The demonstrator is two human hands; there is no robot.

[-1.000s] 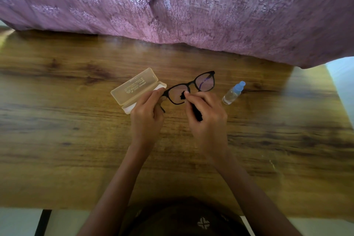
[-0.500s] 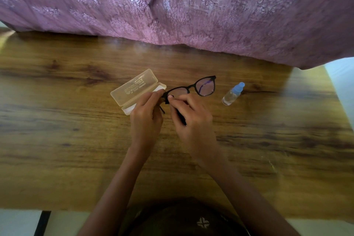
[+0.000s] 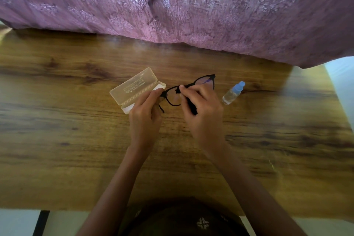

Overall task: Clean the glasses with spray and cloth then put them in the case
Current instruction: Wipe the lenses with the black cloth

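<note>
Wiping looks to be the step in hand: the cloth is on a lens, the spray bottle lies untouched, and the case sits open. The next move, as I judge it, calls for working the cloth over both lenses with the frame held steady, then folding the arms so the glasses fit the case.

Nearest the camera, two bare forearms reach forward over the wooden bench (image 3: 76, 140). The left hand (image 3: 145, 115) has its fingers curled round the left end of the black glasses (image 3: 172, 104), pinching the frame by the hinge, and one temple arm hangs below it. The right hand (image 3: 204, 109) is curled too, thumb and fingertips pinching a dark cloth (image 3: 193, 108) against the lens beside the bridge. The glasses sit between the two hands, low over the bench; whether they touch it I cannot tell.

Just beyond the left hand lies the translucent case (image 3: 134, 86), lid thrown back. To the right, near the glasses but apart, the blue-capped spray bottle (image 3: 232, 93) lies on its side. Farthest off, a mauve textured fabric (image 3: 172, 5) covers the bench's far edge.
</note>
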